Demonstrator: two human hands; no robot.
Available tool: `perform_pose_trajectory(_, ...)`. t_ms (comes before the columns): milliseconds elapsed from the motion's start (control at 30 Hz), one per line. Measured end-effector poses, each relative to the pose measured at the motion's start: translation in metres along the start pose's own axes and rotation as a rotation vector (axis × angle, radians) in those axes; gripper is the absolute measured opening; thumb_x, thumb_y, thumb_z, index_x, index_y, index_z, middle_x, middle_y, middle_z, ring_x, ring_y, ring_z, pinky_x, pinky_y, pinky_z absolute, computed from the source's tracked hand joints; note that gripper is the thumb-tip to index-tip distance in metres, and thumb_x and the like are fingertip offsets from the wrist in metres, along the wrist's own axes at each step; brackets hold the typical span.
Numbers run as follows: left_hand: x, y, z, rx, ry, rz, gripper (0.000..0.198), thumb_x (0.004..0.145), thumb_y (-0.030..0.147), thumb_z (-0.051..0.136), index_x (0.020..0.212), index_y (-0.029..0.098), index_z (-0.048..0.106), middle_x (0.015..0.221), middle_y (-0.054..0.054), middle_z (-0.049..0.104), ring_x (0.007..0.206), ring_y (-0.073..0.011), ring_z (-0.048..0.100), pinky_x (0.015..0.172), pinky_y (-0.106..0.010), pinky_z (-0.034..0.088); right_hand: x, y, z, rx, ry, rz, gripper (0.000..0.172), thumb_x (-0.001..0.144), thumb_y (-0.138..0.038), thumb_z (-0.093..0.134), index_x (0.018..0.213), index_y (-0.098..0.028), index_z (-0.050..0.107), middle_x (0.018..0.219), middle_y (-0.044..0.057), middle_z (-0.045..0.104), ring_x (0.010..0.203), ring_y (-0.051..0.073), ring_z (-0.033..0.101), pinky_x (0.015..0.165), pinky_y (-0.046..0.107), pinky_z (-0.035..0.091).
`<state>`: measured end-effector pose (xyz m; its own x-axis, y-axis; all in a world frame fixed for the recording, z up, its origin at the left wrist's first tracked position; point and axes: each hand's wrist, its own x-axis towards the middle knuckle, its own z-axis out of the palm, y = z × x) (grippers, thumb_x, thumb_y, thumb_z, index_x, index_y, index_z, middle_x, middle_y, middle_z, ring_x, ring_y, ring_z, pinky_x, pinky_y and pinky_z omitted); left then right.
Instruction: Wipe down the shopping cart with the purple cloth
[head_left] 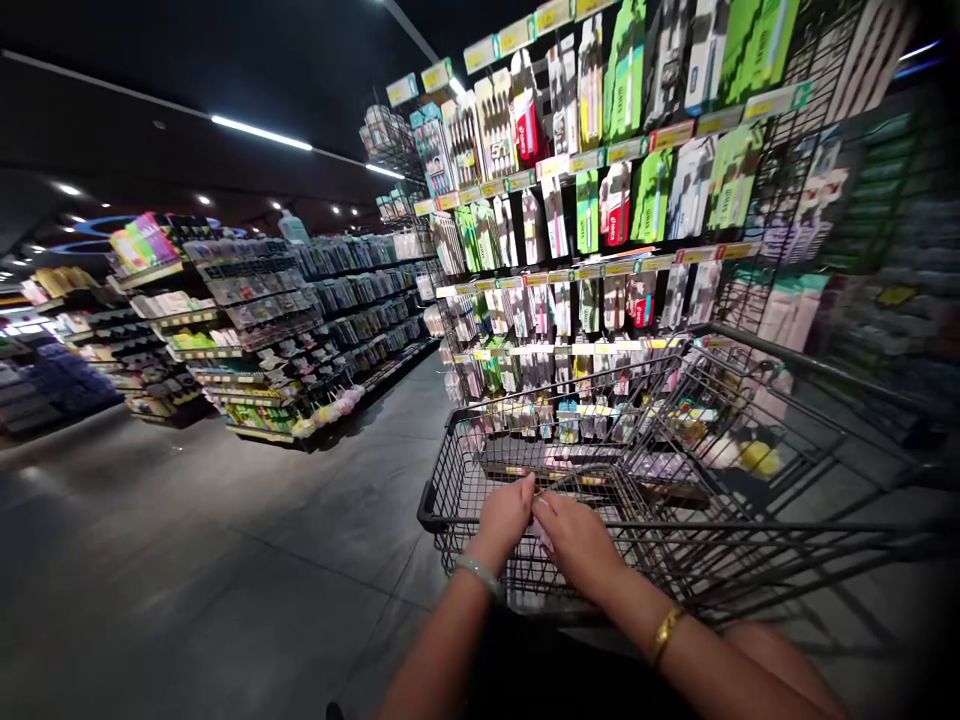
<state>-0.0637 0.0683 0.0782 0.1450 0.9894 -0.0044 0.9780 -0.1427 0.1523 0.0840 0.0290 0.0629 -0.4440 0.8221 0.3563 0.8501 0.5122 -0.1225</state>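
Observation:
My left hand (504,518) and my right hand (576,540) meet at the fingertips, above the near side of a black wire shopping cart (450,500). Both have curled, closed fingers. Something small and pale shows just under the right fingers, too unclear to name; whatever lies between the fingertips is hidden. A pale beaded bracelet (480,574) circles the left wrist, and a gold bangle (666,636) the right. The wire basket stands in front of my body, and the cart's frame stretches away to the right.
Behind the cart rises a rack of packaged toothbrushes (587,210) on hooks, with price strips (622,265) along each row. More stocked shelves (247,330) stand at the left, across a grey floor (247,560). Darker shelving (885,230) lies at the far right.

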Motion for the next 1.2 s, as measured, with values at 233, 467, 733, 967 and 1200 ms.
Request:
perform_pose_trajectory(233,-0.002,0.007,0.018,0.051,0.047,0.002,0.082,0.099,0.062,0.004,0.099,0.023,0.077,0.091,-0.012,0.076,0.091,-0.0244,0.071,0.078,-0.033,0.049,-0.027,0.052,-0.017,0.112,0.012,0.186,0.034,0.080,-0.022,0.059,0.113,-0.028,0.063,0.111,0.003,0.065,0.091,0.020,0.064,0.074,0.029,0.043)
perform_pose_trajectory(467,0.001,0.004,0.013,0.062,-0.010,-0.010,0.088,0.097,0.065,0.001,0.093,0.021,0.078,0.090,-0.011,0.076,0.089,-0.0247,0.071,0.076,-0.033,0.050,-0.031,0.050,-0.011,0.053,0.081,0.019,0.032,0.080,-0.022,0.060,0.111,-0.025,0.064,0.113,0.006,0.065,0.098,0.022,0.061,0.079,0.031,0.042)
perform_pose_trajectory(733,-0.003,0.011,0.005,0.071,-0.011,-0.009,0.070,0.103,0.051,0.017,0.090,0.016,0.077,0.091,-0.013,0.075,0.089,-0.0251,0.070,0.083,-0.036,0.049,-0.050,0.083,-0.037,-0.116,0.050,0.239,0.024,0.095,-0.037,0.048,0.103,-0.023,0.065,0.095,0.006,0.064,0.080,0.020,0.061,0.065,0.030,0.036)
perform_pose_trajectory(967,-0.014,0.067,0.017,-0.192,0.214,0.204,0.063,0.106,0.040,0.011,0.103,0.025,0.072,0.093,-0.003,0.076,0.089,-0.0169,0.068,0.108,-0.038,0.035,-0.050,0.057,-0.011,-0.060,0.235,-0.014,0.037,0.084,-0.021,0.060,0.121,-0.021,0.061,0.120,0.011,0.063,0.107,0.025,0.057,0.092,0.037,0.041)
perform_pose_trajectory(1200,-0.018,0.078,0.035,0.017,0.220,0.107,0.060,0.102,0.051,0.027,0.087,0.020,0.076,0.076,-0.011,0.073,0.074,-0.0223,0.068,0.070,-0.031,0.043,-0.068,0.123,-0.037,-0.043,0.109,0.210,0.022,0.088,-0.030,0.052,0.105,-0.024,0.066,0.100,0.005,0.067,0.080,0.020,0.062,0.072,0.033,0.042)
